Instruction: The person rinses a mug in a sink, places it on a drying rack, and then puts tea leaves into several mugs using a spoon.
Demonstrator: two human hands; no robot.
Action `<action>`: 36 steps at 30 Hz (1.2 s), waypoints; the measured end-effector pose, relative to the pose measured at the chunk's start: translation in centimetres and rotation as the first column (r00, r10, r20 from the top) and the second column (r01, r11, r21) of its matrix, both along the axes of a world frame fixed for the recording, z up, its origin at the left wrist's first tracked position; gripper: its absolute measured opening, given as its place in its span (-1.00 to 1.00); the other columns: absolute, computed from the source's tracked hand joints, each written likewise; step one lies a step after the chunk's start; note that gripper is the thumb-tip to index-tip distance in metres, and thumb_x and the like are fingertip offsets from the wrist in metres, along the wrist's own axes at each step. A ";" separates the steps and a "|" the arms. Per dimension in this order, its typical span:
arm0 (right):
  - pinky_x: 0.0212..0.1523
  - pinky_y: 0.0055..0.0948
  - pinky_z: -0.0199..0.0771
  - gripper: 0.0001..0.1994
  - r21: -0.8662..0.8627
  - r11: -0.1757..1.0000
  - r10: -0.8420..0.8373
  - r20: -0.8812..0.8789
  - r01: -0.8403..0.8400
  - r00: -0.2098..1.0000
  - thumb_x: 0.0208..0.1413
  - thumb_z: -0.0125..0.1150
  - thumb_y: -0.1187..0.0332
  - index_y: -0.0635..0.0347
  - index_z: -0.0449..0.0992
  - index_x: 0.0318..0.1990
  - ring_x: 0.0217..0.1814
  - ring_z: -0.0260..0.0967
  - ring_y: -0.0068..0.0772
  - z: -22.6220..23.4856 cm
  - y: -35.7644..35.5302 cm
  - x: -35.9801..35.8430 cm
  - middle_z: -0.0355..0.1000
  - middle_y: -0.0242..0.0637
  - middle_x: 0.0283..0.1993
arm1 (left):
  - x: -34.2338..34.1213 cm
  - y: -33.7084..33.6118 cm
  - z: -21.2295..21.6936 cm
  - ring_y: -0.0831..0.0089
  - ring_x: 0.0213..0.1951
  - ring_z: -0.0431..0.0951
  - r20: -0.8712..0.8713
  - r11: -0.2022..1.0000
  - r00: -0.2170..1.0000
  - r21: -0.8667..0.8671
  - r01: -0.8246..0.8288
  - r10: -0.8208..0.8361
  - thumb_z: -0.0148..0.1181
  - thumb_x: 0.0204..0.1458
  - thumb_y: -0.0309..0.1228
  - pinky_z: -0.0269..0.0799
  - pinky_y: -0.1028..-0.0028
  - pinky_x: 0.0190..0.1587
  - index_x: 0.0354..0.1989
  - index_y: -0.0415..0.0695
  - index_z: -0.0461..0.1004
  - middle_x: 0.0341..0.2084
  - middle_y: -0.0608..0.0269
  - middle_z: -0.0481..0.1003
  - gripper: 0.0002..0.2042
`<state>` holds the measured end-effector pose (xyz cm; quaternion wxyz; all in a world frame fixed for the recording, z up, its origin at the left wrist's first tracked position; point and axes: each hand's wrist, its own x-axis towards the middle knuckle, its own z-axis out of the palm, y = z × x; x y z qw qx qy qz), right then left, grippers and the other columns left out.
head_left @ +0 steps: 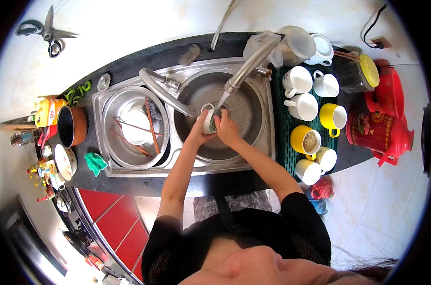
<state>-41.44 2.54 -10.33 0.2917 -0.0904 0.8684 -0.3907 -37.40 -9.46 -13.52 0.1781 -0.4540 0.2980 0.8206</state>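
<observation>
Over the round right basin of the steel sink, my left hand is wrapped round a white mug. My right hand is closed at the mug's right side, with its fingertips against it. A dark greenish patch shows between those fingers and the mug; whether it is a scrubbing pad or the mug's own colouring I cannot tell. Water runs from the thick metal faucet just above my right hand. The slimmer curved faucet ends close to my left hand.
At left, a steel bowl holds a white dish and chopsticks; a green cloth lies beside it. White and yellow mugs stand on a green drain rack at right, near a red thermos. A brown pot is far left.
</observation>
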 end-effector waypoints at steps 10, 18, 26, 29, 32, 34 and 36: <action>-0.21 -0.18 0.28 -0.65 -0.243 0.969 -0.005 -0.165 -0.036 0.986 0.09 -0.07 0.16 0.36 0.34 -0.27 -0.22 0.29 0.11 -1.9 -1.2 -0.2 0.35 0.10 -0.29 | -0.6 -1.0 1.0 0.33 -0.20 0.43 -0.103 0.989 0.986 -0.055 -0.136 0.130 -0.06 -0.05 0.09 0.36 0.31 -0.17 -0.13 0.03 0.36 -0.26 0.29 0.43 -0.55; -0.27 -0.14 0.31 -0.54 -0.194 0.927 -0.290 0.172 0.321 0.941 0.12 -0.17 0.11 0.50 0.37 -0.30 -0.29 0.34 0.11 -5.3 -2.0 -2.7 0.36 0.15 -0.33 | -0.6 0.6 0.0 0.33 -0.31 0.43 -0.070 0.941 0.996 -0.339 0.022 -0.048 -0.03 -0.02 0.03 0.38 0.25 -0.33 -0.11 0.05 0.25 -0.28 0.22 0.37 -0.60; -0.25 -0.15 0.29 -0.70 -0.278 0.926 0.084 -0.504 -0.254 0.859 0.00 0.07 0.20 0.32 0.29 -0.37 -0.33 0.29 0.11 -1.3 0.7 -0.7 0.35 0.03 -0.43 | -1.5 -1.7 -0.6 0.23 -0.19 0.43 -0.061 0.977 0.991 0.182 -0.107 0.120 -0.23 0.03 0.10 0.35 0.19 -0.15 -0.08 0.04 0.33 -0.16 0.22 0.39 -0.53; -0.21 -0.20 0.29 -0.67 -0.296 0.836 0.169 -0.664 -0.463 0.729 0.04 0.00 0.16 0.33 0.33 -0.30 -0.29 0.29 0.11 -1.4 2.8 -2.4 0.36 0.04 -0.35 | -1.5 -2.0 0.5 0.24 -0.14 0.40 0.052 0.985 0.997 0.166 0.049 -0.058 -0.29 0.02 0.13 0.33 0.15 -0.15 -0.07 0.04 0.31 -0.14 0.23 0.38 -0.50; -0.20 -0.21 0.30 -0.62 -0.243 0.970 -0.005 -0.113 -0.023 0.994 0.11 -0.09 0.12 0.33 0.34 -0.20 -0.24 0.34 -0.02 -0.6 1.2 -1.7 0.38 -0.06 -0.27 | -1.6 -1.7 1.3 0.12 -0.07 0.35 -0.022 0.967 0.979 0.152 0.206 -0.205 -0.33 -0.05 0.26 0.19 0.10 -0.02 0.06 0.04 0.22 -0.06 0.16 0.32 -0.35; -0.20 -0.21 0.33 -0.59 -0.366 0.884 -0.196 0.277 0.291 0.941 0.15 -0.16 0.09 0.30 0.33 -0.13 -0.21 0.36 -0.12 -3.3 1.1 -3.7 0.39 -0.14 -0.21 | -1.3 -1.6 1.3 0.00 0.00 0.27 -0.070 0.966 0.968 0.076 0.245 -0.240 -0.38 -0.13 0.38 0.03 0.07 0.10 0.15 0.03 0.13 0.04 0.05 0.22 -0.21; -0.18 -0.22 0.37 -0.59 -0.333 0.545 -0.246 0.814 0.769 0.527 0.18 -0.22 0.07 0.23 0.32 -0.06 -0.16 0.36 -0.27 -3.2 0.5 -5.0 0.38 -0.23 -0.16 | -1.0 -0.9 0.5 0.00 0.06 0.22 -0.048 0.980 0.994 0.168 0.106 -0.099 -0.41 -0.16 0.41 0.02 0.06 0.11 0.15 0.03 0.12 0.06 0.05 0.20 -0.17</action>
